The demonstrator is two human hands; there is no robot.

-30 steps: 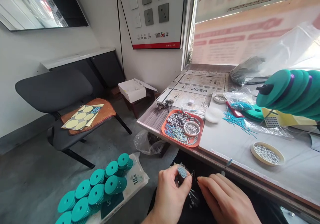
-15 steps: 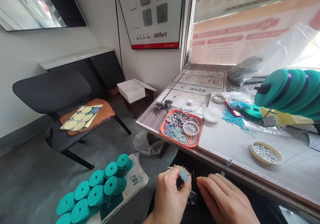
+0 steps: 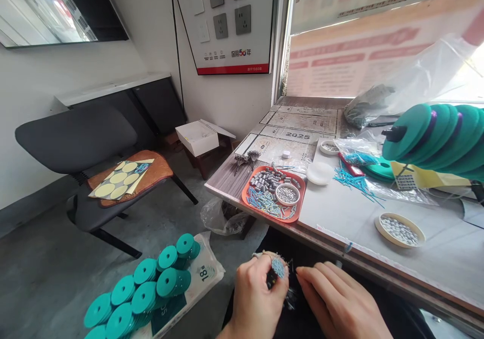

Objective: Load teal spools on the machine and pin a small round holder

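My left hand is closed around a bundle of thin pieces whose packed blue-grey ends face up between thumb and forefinger. Fine dark strands stick out of the bundle at its right side and below the hand. Just right of it is my right hand, its thumb and forefinger pinched together near those strands. Whatever sits in that pinch is too fine to make out. Both hands are over a dark-clothed lap, in front of the table edge.
An orange tray on the table carries grey cylinders, blue pieces and a small bowl of beads. A cream dish holds silvery pieces. Green discs hang on a rod at right. Stacked green discs stand on the floor beside a chair.
The view has shifted very slightly, so the table appears a little further left. Both hands keep nearly the same pose.
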